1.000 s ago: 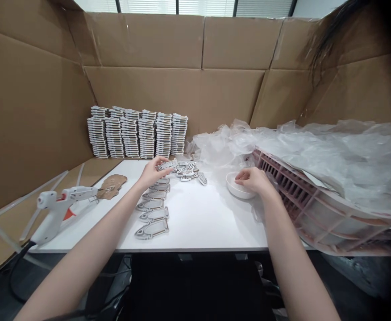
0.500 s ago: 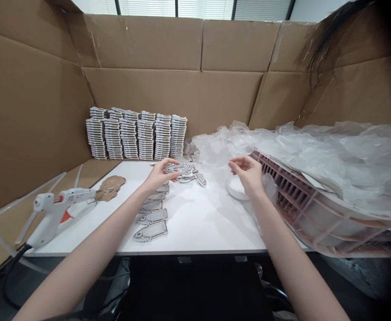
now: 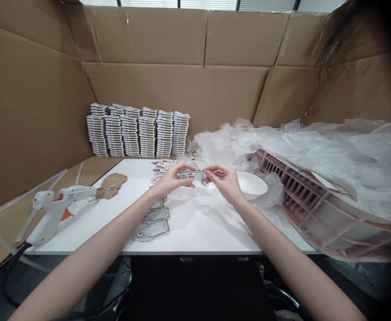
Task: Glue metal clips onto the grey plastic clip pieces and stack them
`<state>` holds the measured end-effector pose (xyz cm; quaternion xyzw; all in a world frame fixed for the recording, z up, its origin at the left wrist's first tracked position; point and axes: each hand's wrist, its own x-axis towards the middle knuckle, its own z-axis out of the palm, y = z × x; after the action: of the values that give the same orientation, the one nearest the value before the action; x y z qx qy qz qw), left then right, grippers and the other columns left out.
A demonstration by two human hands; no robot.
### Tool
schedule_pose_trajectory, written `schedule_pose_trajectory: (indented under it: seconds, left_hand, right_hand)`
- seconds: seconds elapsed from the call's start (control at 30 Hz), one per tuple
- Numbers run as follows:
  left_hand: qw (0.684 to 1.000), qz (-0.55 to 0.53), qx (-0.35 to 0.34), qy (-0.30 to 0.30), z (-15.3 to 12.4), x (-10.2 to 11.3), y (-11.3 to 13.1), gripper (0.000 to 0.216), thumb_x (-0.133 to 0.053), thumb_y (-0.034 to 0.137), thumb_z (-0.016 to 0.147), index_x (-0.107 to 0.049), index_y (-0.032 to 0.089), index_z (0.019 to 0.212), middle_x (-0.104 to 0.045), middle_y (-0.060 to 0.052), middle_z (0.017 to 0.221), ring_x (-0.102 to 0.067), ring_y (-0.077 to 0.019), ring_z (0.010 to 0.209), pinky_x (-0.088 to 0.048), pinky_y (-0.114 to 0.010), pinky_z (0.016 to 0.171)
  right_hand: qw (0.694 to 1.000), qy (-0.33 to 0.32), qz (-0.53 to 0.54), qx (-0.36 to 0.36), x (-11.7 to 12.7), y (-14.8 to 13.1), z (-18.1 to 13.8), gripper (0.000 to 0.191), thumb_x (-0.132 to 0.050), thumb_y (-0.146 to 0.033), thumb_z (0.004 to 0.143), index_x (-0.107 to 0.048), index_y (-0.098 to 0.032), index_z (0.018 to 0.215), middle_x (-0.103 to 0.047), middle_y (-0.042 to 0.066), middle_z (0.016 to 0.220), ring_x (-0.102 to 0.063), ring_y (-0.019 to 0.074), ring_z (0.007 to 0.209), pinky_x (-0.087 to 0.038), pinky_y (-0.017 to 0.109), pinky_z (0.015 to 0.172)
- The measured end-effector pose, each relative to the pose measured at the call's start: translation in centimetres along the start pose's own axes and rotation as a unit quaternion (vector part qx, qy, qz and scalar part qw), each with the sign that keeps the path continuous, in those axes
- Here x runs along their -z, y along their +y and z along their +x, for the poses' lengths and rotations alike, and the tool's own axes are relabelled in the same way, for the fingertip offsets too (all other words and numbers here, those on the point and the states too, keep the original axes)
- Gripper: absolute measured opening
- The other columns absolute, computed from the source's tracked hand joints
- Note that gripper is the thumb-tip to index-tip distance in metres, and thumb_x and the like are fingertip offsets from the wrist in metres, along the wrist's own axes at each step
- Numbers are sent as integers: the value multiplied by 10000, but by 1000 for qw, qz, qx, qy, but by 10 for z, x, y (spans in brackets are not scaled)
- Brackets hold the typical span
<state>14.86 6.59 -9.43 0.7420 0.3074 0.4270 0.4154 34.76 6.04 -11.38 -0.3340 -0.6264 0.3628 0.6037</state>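
Observation:
My left hand [image 3: 172,179] is over the middle of the table, thumb and fingers curved apart, and nothing shows between them. Close on its right, my right hand [image 3: 225,182] has its fingertips pinched together; whatever they hold is too small to make out. Behind and between the hands lie flat grey-white cut-out pieces [image 3: 190,174] with dark outlines, partly hidden by my fingers. A row of similar flat pieces [image 3: 152,230] runs toward the front edge beneath my left forearm. Just right of my right hand stands a round white bowl [image 3: 253,185].
Tall stacks of flat pieces [image 3: 147,133] stand at the back left. A white hot glue gun [image 3: 50,214] is at the left, its tip by a brown patch [image 3: 111,186]. A pinkish plastic basket [image 3: 319,214] and a heap of clear plastic bags [image 3: 332,147] fill the right side.
My right hand has moved left, away from the bowl, and come close to my left hand. My left hand has shifted slightly right. The bowl is now less covered.

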Motion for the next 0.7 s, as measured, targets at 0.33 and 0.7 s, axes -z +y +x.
schedule_pose_trajectory:
  seconds: [0.33,0.7]
  left_hand:
    - [1000,2,-11,-2,0,-6,-2,325,-750,194,718,-629,184,1019,-567,-55,1060,-611,-231,1028,-615,-307,721]
    - [999,-28,-37,-21,-1,-8,0,323,-748,228,737,-626,187,1033,-548,-61,1076,-569,-248,1092,-623,-362,768]
  right_hand:
    - [995,34,-87,17,-12,1,-6,232,-663,-395,742,-649,-165,769,-646,31,698,-583,132,537,-477,252,488]
    - [981,90,-161,64,-15,7,-7,306,-689,-417,729,-605,-191,917,-628,73,999,-553,129,679,-463,265,617]
